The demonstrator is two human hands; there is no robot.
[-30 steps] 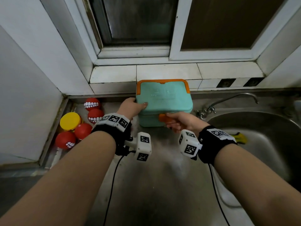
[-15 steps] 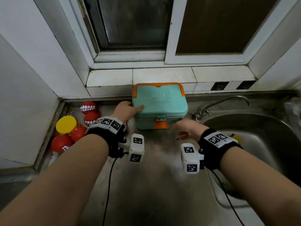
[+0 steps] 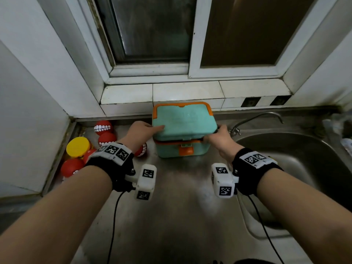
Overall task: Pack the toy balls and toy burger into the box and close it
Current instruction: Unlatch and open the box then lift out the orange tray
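A teal box (image 3: 182, 151) with orange trim and an orange front latch stands on the steel counter against the back wall. Its teal lid (image 3: 182, 121) is lifted slightly, and a dark gap shows above the box rim. My left hand (image 3: 141, 132) grips the lid's left edge. My right hand (image 3: 219, 139) grips its right front corner. Several red toy balls with printed teeth (image 3: 103, 127) lie at the far left of the counter. Among them is the toy burger with its yellow top (image 3: 78, 146). One ball (image 3: 142, 149) sits partly hidden behind my left wrist.
A steel sink (image 3: 297, 168) with a thin faucet (image 3: 255, 119) lies right of the box. A tiled sill and a window rise behind. A white wall closes off the left side. Cables hang from both of my wrist bands.
My right hand left the front latch and moved to the lid's right corner. The lid now stands raised off the box. My left hand stayed on the lid's left edge.
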